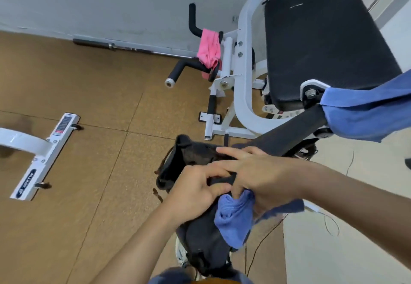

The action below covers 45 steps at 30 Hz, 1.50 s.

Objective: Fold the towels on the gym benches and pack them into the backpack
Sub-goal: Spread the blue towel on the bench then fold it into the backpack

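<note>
Bench frame (242, 97) crowds the backpack (200, 234); floor (89, 150) leftward lies open.

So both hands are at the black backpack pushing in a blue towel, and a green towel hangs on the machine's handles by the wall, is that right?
Not quite: in the head view, the towel on the handles by the wall is pink, not green. The rest holds: the left hand and right hand work a blue towel into the black backpack.

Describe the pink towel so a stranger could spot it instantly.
Start at the white-framed gym machine with the big black pad, near the grey wall. On its left side black foam-covered handles stick out; the pink towel hangs bunched over them. It is the only pink thing here: the other towels, on the roller and at the black backpack, are blue.
</note>
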Motion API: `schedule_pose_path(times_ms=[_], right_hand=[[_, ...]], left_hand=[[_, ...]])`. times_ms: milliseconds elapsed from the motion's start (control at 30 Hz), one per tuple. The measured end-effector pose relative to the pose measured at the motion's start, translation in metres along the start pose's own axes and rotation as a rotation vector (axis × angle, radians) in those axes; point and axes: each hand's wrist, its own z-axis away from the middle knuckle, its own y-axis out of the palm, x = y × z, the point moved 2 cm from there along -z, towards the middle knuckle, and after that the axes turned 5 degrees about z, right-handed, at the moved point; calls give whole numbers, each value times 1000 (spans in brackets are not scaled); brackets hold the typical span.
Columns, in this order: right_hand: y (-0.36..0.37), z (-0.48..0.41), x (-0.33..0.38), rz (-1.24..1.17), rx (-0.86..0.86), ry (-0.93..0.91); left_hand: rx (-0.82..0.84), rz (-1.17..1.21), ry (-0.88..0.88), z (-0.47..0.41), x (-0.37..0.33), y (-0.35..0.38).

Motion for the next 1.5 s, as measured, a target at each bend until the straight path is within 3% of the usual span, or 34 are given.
schedule_pose_path(times_ms=[100, 167, 233, 267, 333, 400, 500, 533, 700, 833, 933, 1033, 1133, 1167, 1233, 1300, 1400, 1433, 1500], right_hand=[[-15, -30, 2, 93, 196, -23], [-12, -33, 7, 175, 207, -26], [1, -28, 16, 226, 95, -53], [8, -24, 19, 225, 23, -65], [10, -13, 21, 200, -103, -70], [-2, -5, 21, 202, -207, -69], [-23, 11, 21, 166, -305, -83], [-28, 18, 22, 146, -332, -96], [-40, 51, -2, 142, -451, -126], [-44, 79, -31, 77, -645, -121], [-74, 127, -56, -241, -701, -190], [-99, 177, -93, -967, -620, -349], [-95, 179, -138, -1810, -696, -148], [-93, 172, -145, -1943, -723, -43], [-90, 159, -158, -1899, -801, 146], [-96, 149, -170, -1677, -971, 235], [-113, 143, -181, -1023, -1230, 421], [-119, 143, -186, -815, -1258, 523], [-124, 141, -198, -774, -1171, 547]], left_hand=[[-21, 247, -178, 1, 13, -11], [57, 274, -212, 6, 17, -10], [120, 348, -265, 14, 26, -9], [54, 387, -303, 15, 34, -12], [-215, 221, -382, 12, 74, -20], [-254, 25, -519, 5, 97, -22], [-138, 380, -706, -25, 96, -7], [-129, 401, -721, -41, 91, -5], [-310, 363, -573, -105, 31, -21], [-457, 444, -289, -106, -62, -49], [-585, 417, -51, -103, -152, -65], [-723, 451, 140, -104, -232, -86], [-786, 422, 302, -115, -283, -104], [-792, 402, 333, -121, -294, -108], [-783, 356, 362, -133, -312, -110], [-738, 318, 363, -149, -325, -107], [-662, 320, 346, -172, -330, -107], [-640, 345, 336, -181, -327, -110], [-609, 392, 299, -199, -312, -116]])
